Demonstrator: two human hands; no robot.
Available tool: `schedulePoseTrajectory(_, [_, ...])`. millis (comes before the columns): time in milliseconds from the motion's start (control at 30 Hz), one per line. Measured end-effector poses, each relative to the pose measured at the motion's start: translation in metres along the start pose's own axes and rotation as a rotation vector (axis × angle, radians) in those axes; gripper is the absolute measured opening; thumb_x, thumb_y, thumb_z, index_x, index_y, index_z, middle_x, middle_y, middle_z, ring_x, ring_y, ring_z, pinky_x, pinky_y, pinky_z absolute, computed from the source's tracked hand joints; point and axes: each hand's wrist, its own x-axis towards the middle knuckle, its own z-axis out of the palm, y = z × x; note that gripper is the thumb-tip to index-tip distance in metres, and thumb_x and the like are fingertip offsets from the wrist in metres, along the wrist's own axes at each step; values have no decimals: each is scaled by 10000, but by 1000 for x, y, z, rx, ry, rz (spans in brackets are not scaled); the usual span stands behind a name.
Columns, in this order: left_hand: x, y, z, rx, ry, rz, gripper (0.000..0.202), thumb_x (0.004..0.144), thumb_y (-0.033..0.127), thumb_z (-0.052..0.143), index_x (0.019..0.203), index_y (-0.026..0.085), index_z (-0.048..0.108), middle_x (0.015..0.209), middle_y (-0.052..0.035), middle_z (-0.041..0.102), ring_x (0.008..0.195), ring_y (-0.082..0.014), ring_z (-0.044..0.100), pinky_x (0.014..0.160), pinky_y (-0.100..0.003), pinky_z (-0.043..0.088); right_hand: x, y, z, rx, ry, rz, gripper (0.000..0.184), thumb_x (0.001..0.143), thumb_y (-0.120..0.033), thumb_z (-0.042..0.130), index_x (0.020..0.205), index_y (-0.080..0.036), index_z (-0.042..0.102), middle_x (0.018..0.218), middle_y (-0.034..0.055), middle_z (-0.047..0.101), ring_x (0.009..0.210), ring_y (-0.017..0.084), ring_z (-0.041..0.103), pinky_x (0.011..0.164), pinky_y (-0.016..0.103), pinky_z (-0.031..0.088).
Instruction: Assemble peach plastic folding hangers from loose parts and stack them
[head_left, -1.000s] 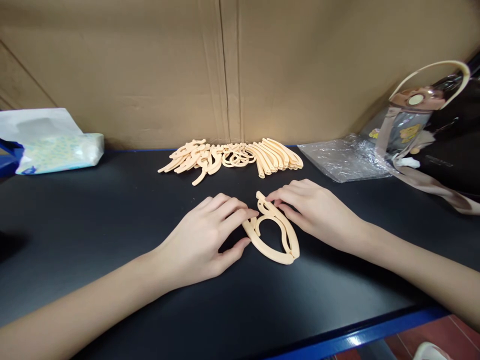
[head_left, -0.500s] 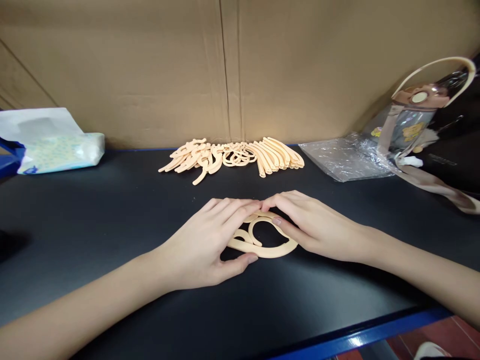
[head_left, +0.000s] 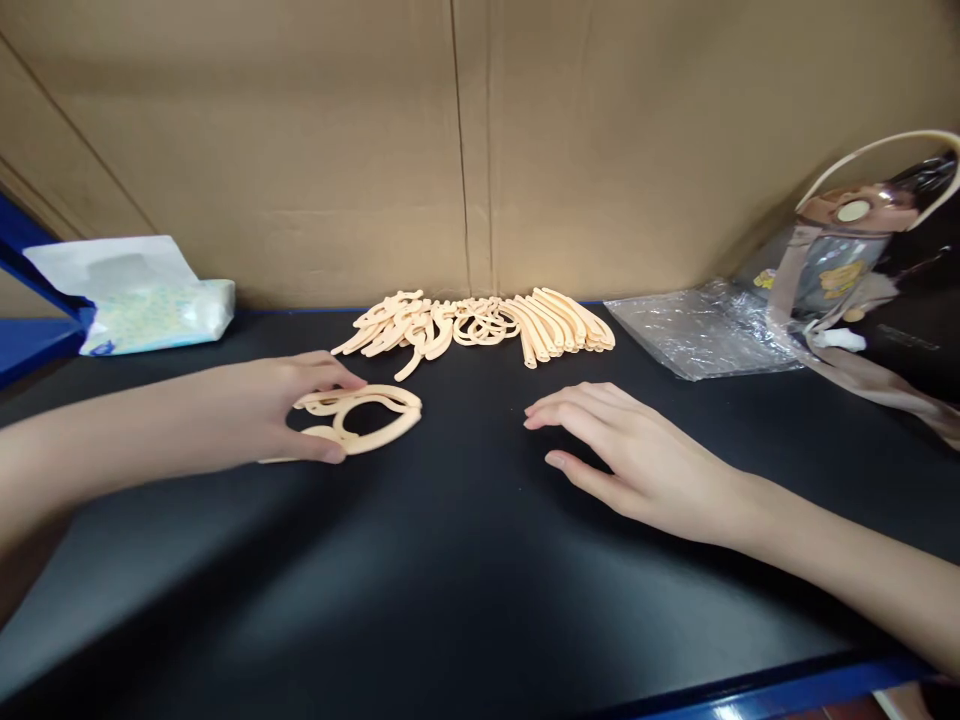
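Observation:
My left hand [head_left: 289,410] is closed around the far and near edges of a cream plastic folding hanger [head_left: 397,432], thumb on the near side. The hanger's curved arms are folded together around a ring-like middle piece, and its left end is hidden under the hand. Right of it, my right hand [head_left: 626,450] is over the black table, fingers loosely bent and thumb apart, holding nothing. Behind both hands, loose cream hanger parts lie in a row: hook-like pieces [head_left: 405,325], rings [head_left: 480,325] and a stack of curved arms [head_left: 562,325].
A tissue pack [head_left: 161,310] lies at the back left. At the back right are a clear plastic bag [head_left: 697,330] and a strapped water bottle [head_left: 847,260] beside a dark bag. A cardboard wall [head_left: 337,150] closes the table's far side; a blue rail [head_left: 780,692] edges its front.
My left hand has carried the hanger from between both hands to the left. My right hand has let go of it and stays on the right. The view has shifted slightly.

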Motion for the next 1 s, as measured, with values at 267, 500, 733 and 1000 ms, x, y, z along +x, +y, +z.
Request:
schedulePoseTrajectory(267, [-2, -18, -12, -3, -48, -85, 551, 699, 501, 653, 1212, 301, 627, 1234, -8, 649, 1068, -266, 625, 862, -312, 490, 3, 2, 2, 6, -77, -5, 204, 975, -193, 502, 1160, -168, 585, 1208, 104, 638, 1106, 225, 592, 951, 411, 486])
schedulePoseTrajectory(500, [-3, -26, -10, 16, -47, -63, 520, 741, 466, 635, 1223, 271, 614, 1199, -32, 676, 1007, -257, 652, 822, -311, 503, 1, 3, 5, 3, -137, -18, 220, 992, -222, 478, 1168, -171, 600, 1247, 111, 598, 1133, 225, 583, 977, 418, 493])
schedulePoseTrajectory(733, [-6, -26, -11, 0, -28, -103, 580, 698, 499, 656, 1236, 287, 611, 1232, -22, 670, 1073, -284, 639, 873, -337, 499, 3, 3, 4, -11, -123, -23, 215, 982, -219, 487, 1138, -180, 630, 1224, 109, 614, 1107, 241, 608, 966, 452, 517])
schedulePoseTrajectory(1000, [4, -9, -4, 32, 154, -52, 710, 786, 713, 514, 1314, 240, 551, 1352, -88, 573, 1171, -318, 579, 1012, -433, 428, 2, 3, 3, -15, -127, -30, 221, 985, -217, 479, 1144, -189, 630, 1220, 100, 618, 1090, 234, 609, 939, 441, 534])
